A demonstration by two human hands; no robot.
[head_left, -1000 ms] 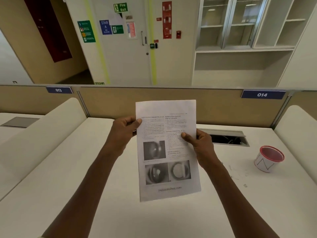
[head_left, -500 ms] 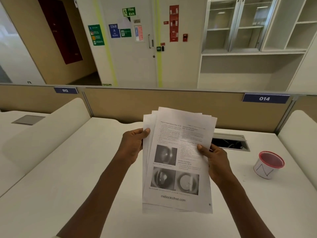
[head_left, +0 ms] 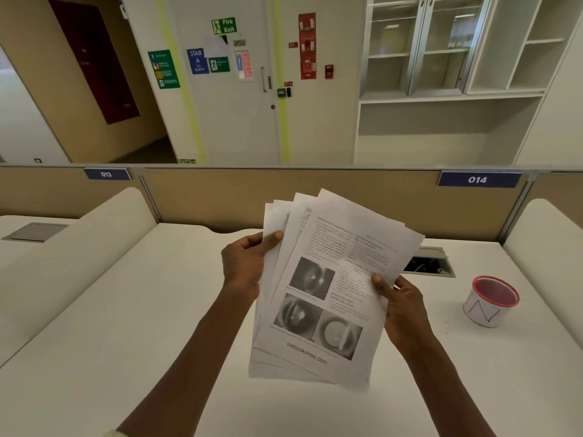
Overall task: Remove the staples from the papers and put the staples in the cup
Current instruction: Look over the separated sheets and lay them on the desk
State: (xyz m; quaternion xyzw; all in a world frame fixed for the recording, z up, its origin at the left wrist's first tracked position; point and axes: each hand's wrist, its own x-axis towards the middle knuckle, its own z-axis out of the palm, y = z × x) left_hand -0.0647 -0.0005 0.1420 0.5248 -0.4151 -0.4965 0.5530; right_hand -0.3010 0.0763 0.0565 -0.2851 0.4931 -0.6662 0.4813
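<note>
White printed papers [head_left: 318,298] fanned out, held up off the tabletop [head_left: 94,357], four or so sheets splayed at the top corners. Pinched on both sides: left hand [head_left: 243,266] clamped on the left edge, thumb across the front, other fingers [head_left: 249,244] curled round behind. Right hand [head_left: 403,307] gripping the right edge lower down, thumb pressed onto the text, remaining fingers tucked behind the sheets so can't see them properly. Top page tilted clockwise, three greyish photos plus "mebooksfree.com" near the bottom. No way to make out any staple at this resolution, too small or hidden.

Cup [head_left: 490,301] well off to the right of the right-hand fingers, standing upright on the tabletop, white with a red rim and a scribbled zigzag on the side, apart from everything. Contents impossible to tell. Open cable hatch [head_left: 429,266] just behind the right-hand fingers, partly covered by the papers.
</note>
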